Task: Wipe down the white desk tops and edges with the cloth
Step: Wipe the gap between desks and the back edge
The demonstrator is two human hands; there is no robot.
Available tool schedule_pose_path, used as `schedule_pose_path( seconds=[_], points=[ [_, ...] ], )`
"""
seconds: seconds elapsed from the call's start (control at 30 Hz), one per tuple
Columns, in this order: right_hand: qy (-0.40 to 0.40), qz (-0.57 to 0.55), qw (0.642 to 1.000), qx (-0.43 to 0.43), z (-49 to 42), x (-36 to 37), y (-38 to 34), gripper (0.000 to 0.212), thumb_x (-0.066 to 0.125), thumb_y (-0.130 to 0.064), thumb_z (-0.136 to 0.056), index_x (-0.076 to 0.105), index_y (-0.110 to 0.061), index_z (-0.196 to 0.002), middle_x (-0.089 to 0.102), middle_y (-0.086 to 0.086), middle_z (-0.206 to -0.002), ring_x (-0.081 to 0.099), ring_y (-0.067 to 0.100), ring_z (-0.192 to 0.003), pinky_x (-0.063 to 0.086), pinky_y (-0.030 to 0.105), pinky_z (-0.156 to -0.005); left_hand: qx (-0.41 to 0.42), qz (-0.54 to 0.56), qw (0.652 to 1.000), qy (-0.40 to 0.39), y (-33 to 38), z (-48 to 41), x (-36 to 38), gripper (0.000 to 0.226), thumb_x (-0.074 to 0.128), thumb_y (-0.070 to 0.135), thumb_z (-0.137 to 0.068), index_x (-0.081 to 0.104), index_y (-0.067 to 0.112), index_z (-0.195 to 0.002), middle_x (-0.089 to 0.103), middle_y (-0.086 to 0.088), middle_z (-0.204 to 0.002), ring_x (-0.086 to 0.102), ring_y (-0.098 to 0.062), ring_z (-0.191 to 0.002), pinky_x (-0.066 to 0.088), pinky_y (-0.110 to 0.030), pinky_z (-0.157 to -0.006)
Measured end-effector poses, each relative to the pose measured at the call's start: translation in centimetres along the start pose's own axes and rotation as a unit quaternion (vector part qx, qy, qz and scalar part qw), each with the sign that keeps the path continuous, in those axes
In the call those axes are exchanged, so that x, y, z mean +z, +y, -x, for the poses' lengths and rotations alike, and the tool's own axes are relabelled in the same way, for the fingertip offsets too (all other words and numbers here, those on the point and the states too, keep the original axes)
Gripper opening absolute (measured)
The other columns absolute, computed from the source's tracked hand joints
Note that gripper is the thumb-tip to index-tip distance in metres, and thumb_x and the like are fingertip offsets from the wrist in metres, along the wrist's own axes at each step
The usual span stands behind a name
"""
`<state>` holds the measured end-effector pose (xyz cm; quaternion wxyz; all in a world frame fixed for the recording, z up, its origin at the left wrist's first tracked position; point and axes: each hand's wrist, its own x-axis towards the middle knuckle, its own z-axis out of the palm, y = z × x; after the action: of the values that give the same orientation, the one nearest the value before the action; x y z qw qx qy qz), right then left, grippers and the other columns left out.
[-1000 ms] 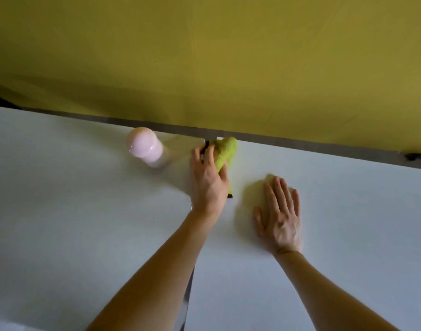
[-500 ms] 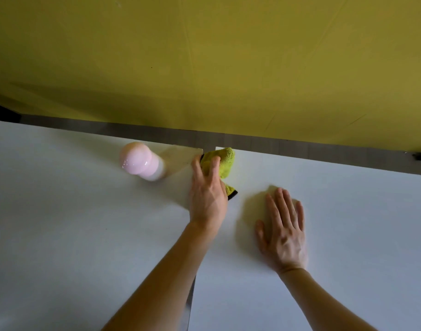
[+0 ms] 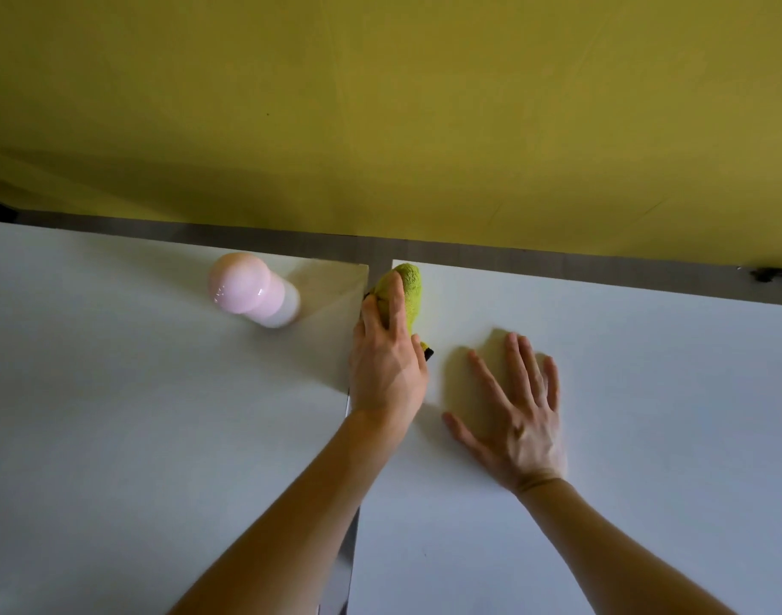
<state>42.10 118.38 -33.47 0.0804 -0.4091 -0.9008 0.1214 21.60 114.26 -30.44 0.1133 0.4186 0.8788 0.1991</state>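
Now | left grip (image 3: 387, 366) clutches green cloth (image 3: 409, 288) at far end of seam (image 3: 348, 570), apparently working the desk (image 3: 602, 348) edge | right grip (image 3: 517, 419) flat, fingers spread, right of seam, likely bracing | pink lamp (image 3: 251, 295) left of seam

Fuzzy yellow-green terry cloth (image 3: 409, 288), nubbly pile. Smooth matt white surface (image 3: 602, 392). Glossy pink mushroom-shaped lamp (image 3: 247, 290), glassy sheen. Matt yellow wall (image 3: 380, 104).

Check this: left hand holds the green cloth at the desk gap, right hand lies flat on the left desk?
Not quite: in the head view the right hand lies flat on the right desk. The left hand does hold the green cloth at the gap.
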Motion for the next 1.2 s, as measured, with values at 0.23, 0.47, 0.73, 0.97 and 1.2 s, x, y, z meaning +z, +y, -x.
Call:
schedule_pose_path(
  seconds=[0.23,0.47,0.73,0.97,1.2],
  points=[
    [0.002,-0.007,1.000,-0.004,0.0,0.0,0.3,0.093,0.062,-0.080,-0.093,0.039,-0.029,-0.168,0.019,0.024,-0.177,0.009,0.038,-0.168,0.017,0.068,-0.130,-0.024,0.011,1.000,-0.007,0.6,0.1,-0.1,0.092,0.075,0.017,-0.094,0.027,0.017,-0.171,0.042,-0.020,-0.160,0.061,-0.045,-0.129,0.053,-0.049,-0.106],
    [0.003,-0.023,1.000,-0.002,0.7,-0.1,0.8,0.093,0.060,-0.081,-0.094,0.036,-0.031,-0.169,0.016,0.022,-0.179,0.008,0.037,-0.168,0.017,0.067,-0.131,-0.050,0.036,0.998,0.005,1.1,-0.9,-0.2,0.074,0.071,0.013,-0.098,0.041,0.018,-0.166,0.057,-0.016,-0.141,0.066,-0.040,-0.118,0.054,-0.046,-0.097],
    [0.013,-0.025,1.000,0.004,1.4,-0.4,1.0,0.093,0.062,-0.079,-0.093,0.040,-0.028,-0.168,0.020,0.023,-0.178,0.010,0.037,-0.168,0.017,0.067,-0.130,-0.125,0.112,0.985,-0.036,-0.1,-0.8,-0.9,0.038,0.061,0.020,-0.108,0.061,0.013,-0.146,0.069,-0.018,-0.130,0.065,-0.041,-0.116,0.050,-0.045,-0.094],
    [0.021,-0.023,1.000,0.005,1.1,-0.1,0.8,0.093,0.064,-0.078,-0.092,0.044,-0.026,-0.166,0.021,0.024,-0.177,0.012,0.038,-0.168,0.018,0.068,-0.129,-0.125,0.057,0.988,-0.066,0.2,-1.9,-0.8,0.056,0.045,0.055,-0.112,0.048,0.025,-0.159,0.068,-0.017,-0.138,0.064,-0.042,-0.121,0.048,-0.044,-0.095],
    [0.032,-0.025,0.999,0.008,1.4,0.0,0.9,0.094,0.069,-0.077,-0.090,0.047,-0.024,-0.164,0.024,0.025,-0.176,0.015,0.039,-0.167,0.019,0.068,-0.129,-0.090,0.111,0.990,0.009,0.8,3.2,-0.7,0.047,0.055,0.034,-0.113,0.050,0.025,-0.160,0.065,-0.015,-0.137,0.066,-0.038,-0.116,0.053,-0.044,-0.094]
  ],
)
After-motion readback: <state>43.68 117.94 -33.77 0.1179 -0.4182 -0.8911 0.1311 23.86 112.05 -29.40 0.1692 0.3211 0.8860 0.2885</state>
